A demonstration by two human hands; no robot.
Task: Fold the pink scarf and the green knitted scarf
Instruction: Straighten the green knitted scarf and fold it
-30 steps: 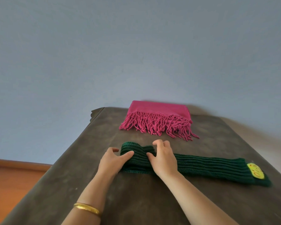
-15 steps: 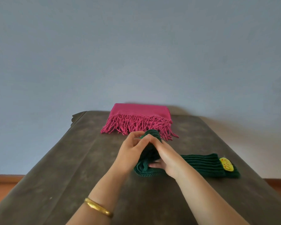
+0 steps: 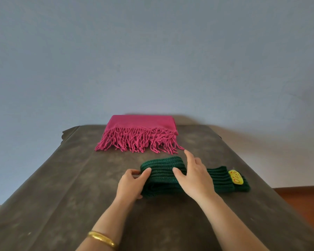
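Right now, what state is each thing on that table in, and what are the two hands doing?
pink scarf: folded, fringe toward the person, lying untouched at the far edge.
green knitted scarf: partly folded, left part doubled over, right end with the yellow tag flat.
left hand: gripping the scarf's folded left end.
right hand: open, resting on the fold.

A dark, mottled grey-brown surface runs away toward a blue-grey wall. At 12 o'clock, by its far edge, lies the pink scarf, folded, its fringe spread toward the viewer. Nearer, toward 2 o'clock, the green knitted scarf lies across the surface in doubled layers, a yellow patch at its 3 o'clock end.
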